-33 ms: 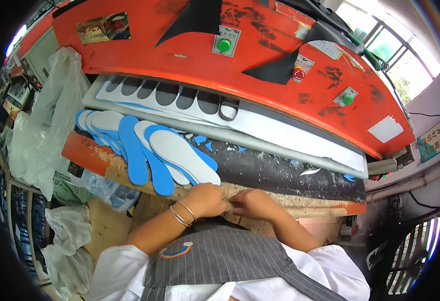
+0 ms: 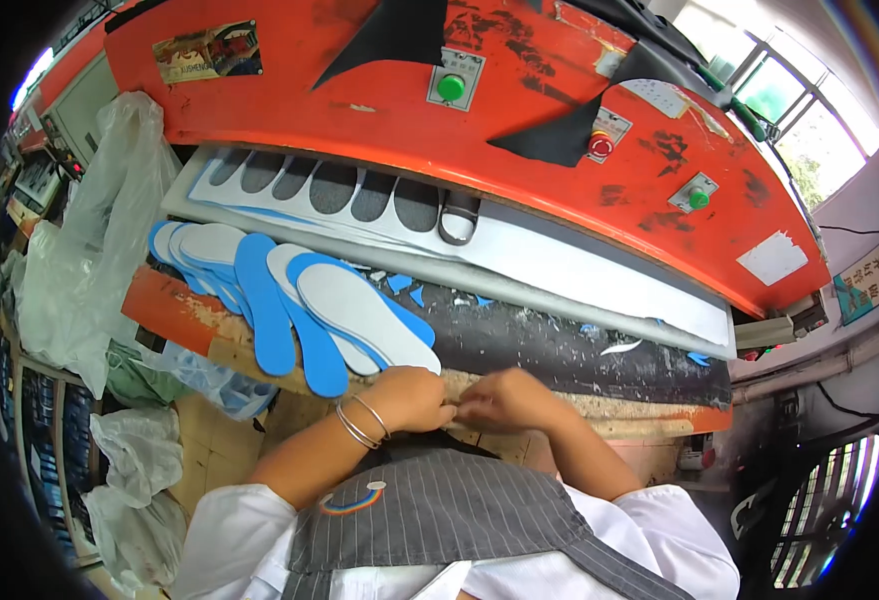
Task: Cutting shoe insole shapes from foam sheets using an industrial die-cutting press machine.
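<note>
My left hand (image 2: 414,398), with two thin bangles (image 2: 361,428) on its wrist, is closed near the front edge of the work table. Close to its fingertips, my right hand (image 2: 507,402) is closed too, with bent fingers turned inward. If anything is pinched between them, it is too small or hidden to make out. Just beyond my left hand lies a fanned pile of blue and white insoles (image 2: 364,310); the nearest white one reaches almost to my knuckles.
Behind the pile, a white foam sheet (image 2: 579,275) with a row of insole-shaped cutouts lies under a red press (image 2: 289,100). A cutting die (image 2: 458,218) stands on it. Blue and white scraps (image 2: 417,296) litter the black mat (image 2: 519,345). Plastic bags (image 2: 109,240) hang at left.
My right hand has risen slightly away from my body, its fingers still close to the left hand's. The insoles and the sheet stay where they were.
</note>
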Demonstrator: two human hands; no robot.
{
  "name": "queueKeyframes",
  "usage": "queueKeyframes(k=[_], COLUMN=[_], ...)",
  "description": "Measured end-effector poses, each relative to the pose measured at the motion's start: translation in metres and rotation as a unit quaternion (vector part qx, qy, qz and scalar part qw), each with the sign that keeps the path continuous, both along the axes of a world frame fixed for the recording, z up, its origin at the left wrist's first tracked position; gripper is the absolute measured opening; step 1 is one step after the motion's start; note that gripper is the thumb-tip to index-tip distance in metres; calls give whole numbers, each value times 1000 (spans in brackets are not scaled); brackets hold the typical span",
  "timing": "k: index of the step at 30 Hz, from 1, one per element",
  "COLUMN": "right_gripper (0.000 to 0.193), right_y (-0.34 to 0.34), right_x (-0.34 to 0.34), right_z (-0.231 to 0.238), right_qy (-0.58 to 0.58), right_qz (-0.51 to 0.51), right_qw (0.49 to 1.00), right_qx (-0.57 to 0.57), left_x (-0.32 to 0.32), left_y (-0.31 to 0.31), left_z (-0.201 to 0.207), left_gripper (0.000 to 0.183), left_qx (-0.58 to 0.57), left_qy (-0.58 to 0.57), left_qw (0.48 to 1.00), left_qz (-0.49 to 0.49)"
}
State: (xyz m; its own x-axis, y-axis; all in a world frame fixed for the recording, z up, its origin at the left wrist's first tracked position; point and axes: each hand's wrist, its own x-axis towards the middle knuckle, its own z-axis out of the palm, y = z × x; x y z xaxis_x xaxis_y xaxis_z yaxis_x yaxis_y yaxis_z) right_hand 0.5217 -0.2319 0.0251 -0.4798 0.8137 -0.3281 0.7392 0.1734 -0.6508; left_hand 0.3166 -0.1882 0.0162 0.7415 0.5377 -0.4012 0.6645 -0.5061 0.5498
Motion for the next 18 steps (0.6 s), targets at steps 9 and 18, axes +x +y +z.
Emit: queueKeyframes(k=[9, 18], right_gripper=[20, 9], right_y=[113, 89], right_x=[-35, -45], right_z=[-70, -96], right_qy=[-26, 76], right_qz=[-138, -148], right_qw=[897, 902], right_qx=[418, 399], left_x=[-9, -41], left_y=[74, 25], left_z=[-65, -106], left_gripper=[49, 59], left_qx=[337, 321], left_qy=[-148, -207], left_qw=[914, 911], left_qz=[172, 155])
